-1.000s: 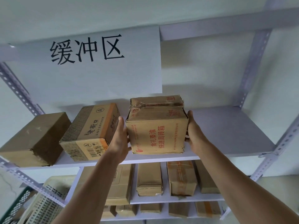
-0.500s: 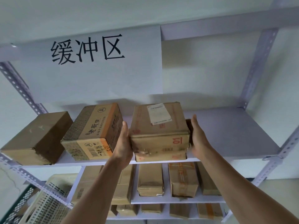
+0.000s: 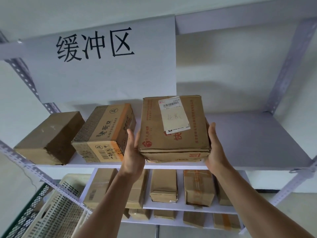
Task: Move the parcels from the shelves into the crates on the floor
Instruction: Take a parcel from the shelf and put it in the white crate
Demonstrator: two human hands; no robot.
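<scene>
The big white shelf rack fills most of what I see. A big white paper sign with three black marks hangs over the top shelf.

The parcel is between my two hands, at the front edge of the top shelf. It is tipped toward me, so I see its top with a white label. I cannot tell if it touches the shelf board.

Just beside it on the left stands a box with a round A mark. Left of that one is a plain brown box.

On the shelf below, smaller boxes stand in a row. More boxes sit on the shelf under that.

Down low on the left are a cream crate and a green crate.

My left hand is flat on the parcel's left side. Its fingers are straight, close together and point up. My right hand presses the right side, with the thumb straight up. Its other fingers are behind the parcel, so I cannot tell how they lie.
</scene>
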